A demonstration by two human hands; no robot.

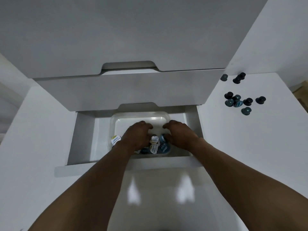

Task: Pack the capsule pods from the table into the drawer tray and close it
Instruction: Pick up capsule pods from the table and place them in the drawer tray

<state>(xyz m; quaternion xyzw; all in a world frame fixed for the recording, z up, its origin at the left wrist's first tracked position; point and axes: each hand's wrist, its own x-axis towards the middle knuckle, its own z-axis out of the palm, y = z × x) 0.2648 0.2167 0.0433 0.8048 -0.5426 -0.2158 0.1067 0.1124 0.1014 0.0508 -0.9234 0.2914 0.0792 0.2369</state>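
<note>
Both hands down in the open drawer, working inside the clear tray. Left hand curled over pods at the tray's 6 o'clock end; right hand likewise. Can't tell if either actually grips one. Best move, imo: nudge pods toward the bare 12 o'clock half, keep them one layer deep. Packed pods mostly sit foil lid up, axis vertical; a few lean. About ten loose pods wait on the table at 2 o'clock, some tipped sideways.
</note>
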